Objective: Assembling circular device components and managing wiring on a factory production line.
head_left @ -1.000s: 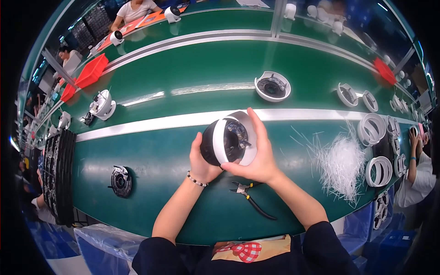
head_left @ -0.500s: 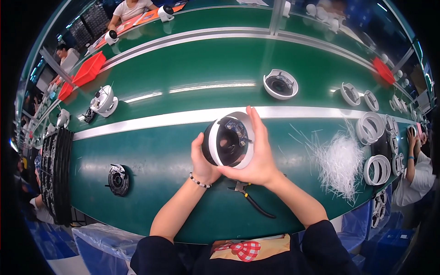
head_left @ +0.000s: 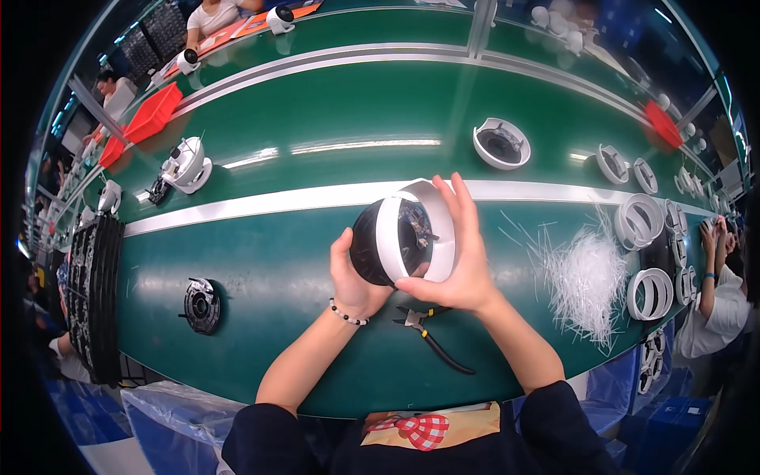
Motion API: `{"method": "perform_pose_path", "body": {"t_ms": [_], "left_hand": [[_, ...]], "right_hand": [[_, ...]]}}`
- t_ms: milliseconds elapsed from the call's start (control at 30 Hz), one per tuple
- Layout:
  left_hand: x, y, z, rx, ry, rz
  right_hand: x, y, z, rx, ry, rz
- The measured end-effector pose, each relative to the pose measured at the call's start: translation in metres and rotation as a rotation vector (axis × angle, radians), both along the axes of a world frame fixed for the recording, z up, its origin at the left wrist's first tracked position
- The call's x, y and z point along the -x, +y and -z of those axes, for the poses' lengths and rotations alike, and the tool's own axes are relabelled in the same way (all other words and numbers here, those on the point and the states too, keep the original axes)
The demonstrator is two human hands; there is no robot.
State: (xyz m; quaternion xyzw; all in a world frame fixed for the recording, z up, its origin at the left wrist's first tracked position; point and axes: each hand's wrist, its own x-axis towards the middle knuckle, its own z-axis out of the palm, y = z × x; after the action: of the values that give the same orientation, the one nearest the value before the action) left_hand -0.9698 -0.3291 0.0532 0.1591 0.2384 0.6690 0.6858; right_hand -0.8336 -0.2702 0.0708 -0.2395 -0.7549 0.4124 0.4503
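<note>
Just above the green bench, both hands hold a round camera housing. My left hand is closed round its black domed part. My right hand grips the white ring-shaped shell with thumb and palm, its upper fingers stretched up. Inside the shell a circuit board shows. The two parts sit against each other; how they join is hidden. Below the hands lie cutting pliers with black and yellow handles, their jaws apart. At the left on the bench rests a round black part with electronics.
A pile of thin clear strips lies right, beside white rings. Black stacked trays stand left. Past a pale strip, a white housing and an assembled unit sit on the green conveyor. Co-workers sit around.
The held housing has turned, showing more of the black dome's side and the white shell's wall. My right hand has shifted slightly right. Housings on the conveyor have moved right.
</note>
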Motion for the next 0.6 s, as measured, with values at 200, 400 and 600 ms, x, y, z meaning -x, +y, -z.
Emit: {"method": "perform_pose_path", "body": {"t_ms": [200, 400, 600], "left_hand": [[-0.0021, -0.0005, 0.0041, 0.042, 0.019, 0.007], [-0.0041, 0.0009, 0.0034, 0.06, 0.012, -0.033], [-0.0047, -0.0009, 0.0068, -0.062, -0.142, 0.071]], "right_hand": [[-0.001, 0.0002, 0.0061, -0.021, -0.111, 0.002], [0.0024, -0.0014, 0.0023, -0.083, -0.138, -0.024], [0.0081, -0.0029, 0.0046, -0.205, -0.256, 0.057]]}}
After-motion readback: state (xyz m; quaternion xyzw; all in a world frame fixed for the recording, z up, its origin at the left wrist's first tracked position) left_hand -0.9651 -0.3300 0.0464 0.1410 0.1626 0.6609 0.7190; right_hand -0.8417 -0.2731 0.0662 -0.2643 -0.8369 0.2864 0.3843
